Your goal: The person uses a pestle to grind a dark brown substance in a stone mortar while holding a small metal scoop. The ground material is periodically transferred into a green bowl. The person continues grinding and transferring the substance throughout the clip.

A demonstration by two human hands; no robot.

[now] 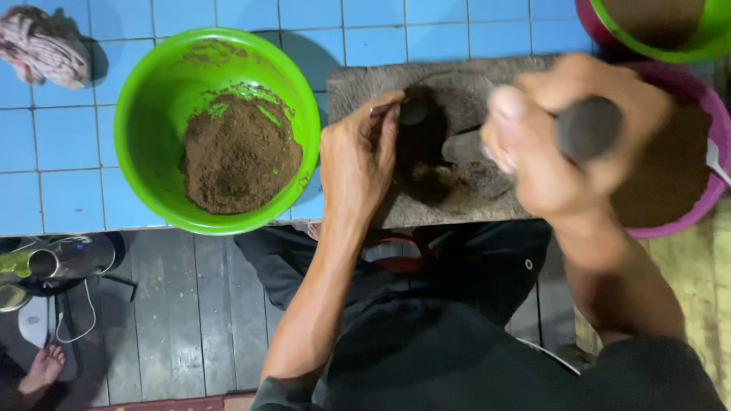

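Note:
A flat grey grinding stone (365,84) lies on the blue tiled counter, with dark brown ground paste (442,183) piled at its middle. My left hand (358,164) rests on the stone's left part and holds a small metal spoon (407,109) over the paste. My right hand (567,137), blurred, grips a dark cylindrical stone pestle (588,128) above the stone's right side.
A bright green bowl (152,84) of brown powder (240,156) stands left of the stone. A purple bowl (712,114) of brown powder sits at right, another green bowl (708,38) above it. A crumpled cloth (42,46) lies far left. A metal vessel (61,259) and another person's foot (46,365) are on the wooden floor.

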